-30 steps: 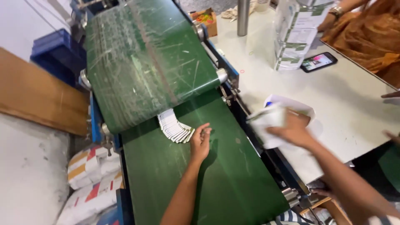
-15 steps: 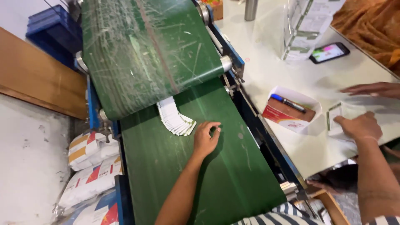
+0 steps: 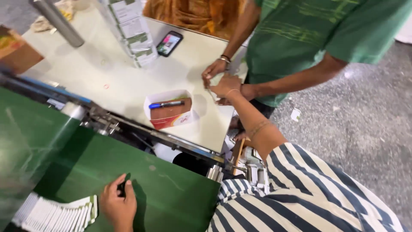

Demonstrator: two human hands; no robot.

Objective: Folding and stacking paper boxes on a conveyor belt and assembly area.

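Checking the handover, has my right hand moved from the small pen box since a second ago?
Yes. The right hand went past the pen box, toward the table's far edge.

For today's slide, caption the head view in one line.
Left hand rests on green conveyor belt beside fanned cartons; right hand meets a co-worker's hand.

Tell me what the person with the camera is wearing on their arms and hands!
Both hands are bare, with no gloves. The left hand shows no ring or band that I can make out. Near the right hand a thin bangle circles the wrist, and further up the forearm sits a thin thread-like band. The right upper arm is covered by a short sleeve with dark blue and white stripes.
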